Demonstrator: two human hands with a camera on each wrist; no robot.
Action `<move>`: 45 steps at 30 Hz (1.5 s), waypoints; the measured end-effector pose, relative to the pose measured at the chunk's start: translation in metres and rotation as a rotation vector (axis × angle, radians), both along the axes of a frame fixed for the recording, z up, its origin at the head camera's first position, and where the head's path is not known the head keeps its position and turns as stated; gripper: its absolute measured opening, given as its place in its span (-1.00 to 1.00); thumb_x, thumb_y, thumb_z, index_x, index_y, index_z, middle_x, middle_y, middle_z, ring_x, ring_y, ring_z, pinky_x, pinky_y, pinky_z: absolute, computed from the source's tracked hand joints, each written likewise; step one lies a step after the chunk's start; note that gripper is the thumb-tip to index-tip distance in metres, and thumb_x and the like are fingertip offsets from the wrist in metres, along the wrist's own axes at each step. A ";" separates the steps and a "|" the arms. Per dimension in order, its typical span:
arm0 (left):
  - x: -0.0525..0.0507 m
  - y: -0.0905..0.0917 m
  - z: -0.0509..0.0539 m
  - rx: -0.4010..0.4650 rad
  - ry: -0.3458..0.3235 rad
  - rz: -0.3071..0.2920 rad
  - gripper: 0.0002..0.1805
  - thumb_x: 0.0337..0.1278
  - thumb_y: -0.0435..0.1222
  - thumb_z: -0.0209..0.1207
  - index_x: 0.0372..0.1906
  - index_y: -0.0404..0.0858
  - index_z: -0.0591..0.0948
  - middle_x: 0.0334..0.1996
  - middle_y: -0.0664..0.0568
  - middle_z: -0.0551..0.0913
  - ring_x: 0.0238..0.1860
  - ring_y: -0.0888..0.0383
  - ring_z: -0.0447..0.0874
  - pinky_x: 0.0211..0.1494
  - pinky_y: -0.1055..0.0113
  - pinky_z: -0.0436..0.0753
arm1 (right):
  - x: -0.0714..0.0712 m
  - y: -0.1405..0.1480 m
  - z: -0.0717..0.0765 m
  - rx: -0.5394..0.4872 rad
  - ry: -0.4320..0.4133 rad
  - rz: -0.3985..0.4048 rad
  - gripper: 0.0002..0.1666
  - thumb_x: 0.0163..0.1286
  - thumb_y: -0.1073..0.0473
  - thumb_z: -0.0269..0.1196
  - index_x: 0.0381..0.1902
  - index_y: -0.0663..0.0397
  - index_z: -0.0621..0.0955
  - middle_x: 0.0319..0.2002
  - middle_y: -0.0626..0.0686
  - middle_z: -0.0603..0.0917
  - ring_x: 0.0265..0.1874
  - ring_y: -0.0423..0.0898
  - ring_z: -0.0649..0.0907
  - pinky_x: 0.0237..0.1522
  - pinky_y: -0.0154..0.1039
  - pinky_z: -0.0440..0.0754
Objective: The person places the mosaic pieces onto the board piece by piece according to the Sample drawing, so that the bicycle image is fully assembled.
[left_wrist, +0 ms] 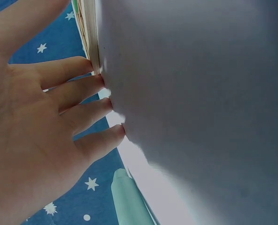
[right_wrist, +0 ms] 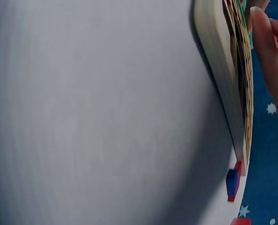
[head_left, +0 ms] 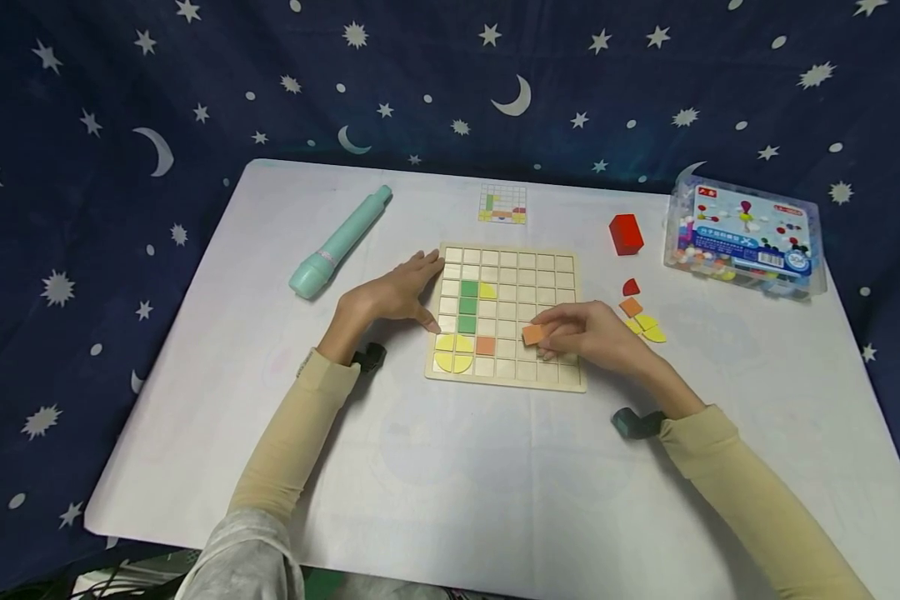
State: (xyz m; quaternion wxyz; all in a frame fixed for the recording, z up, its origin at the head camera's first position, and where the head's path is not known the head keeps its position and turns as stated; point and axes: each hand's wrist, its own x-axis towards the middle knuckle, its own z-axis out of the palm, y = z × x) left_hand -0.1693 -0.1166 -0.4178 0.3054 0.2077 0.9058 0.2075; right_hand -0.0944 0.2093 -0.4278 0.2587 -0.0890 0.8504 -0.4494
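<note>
A wooden grid board (head_left: 525, 386) lies on the table. Three green square tiles (head_left: 468, 306) form a column on it, with a yellow quarter-circle tile (head_left: 487, 290) beside the top one. At its lower left, yellow quarter-circles (head_left: 444, 362) make a full circle, and an orange square tile (head_left: 485, 345) sits to their right. My left hand (head_left: 393, 292) rests at the board's left edge, fingers extended and spread. Over the right half of the board, my right hand (head_left: 588, 333) pinches another orange square tile (head_left: 532, 335) between thumb and fingers.
Right of the board lie loose red (head_left: 630, 287), orange (head_left: 631, 307) and yellow tiles (head_left: 653, 333). Behind them stand a red block (head_left: 626, 235) and a clear plastic case (head_left: 750, 237). A pattern card (head_left: 502, 204) lies beyond the board; a mint-green cylinder (head_left: 342, 242) is at left.
</note>
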 end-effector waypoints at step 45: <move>0.002 -0.002 0.001 0.007 -0.002 0.001 0.31 -0.01 -0.10 0.56 0.68 -0.24 -0.08 0.70 -0.04 -0.26 0.70 -0.02 -0.42 0.72 0.00 -0.15 | 0.007 -0.044 -0.009 0.196 0.251 0.133 -0.67 0.24 0.23 0.48 -0.01 0.07 0.79 -0.43 -0.07 0.65 -0.36 -0.09 0.56 -0.29 -0.27 0.54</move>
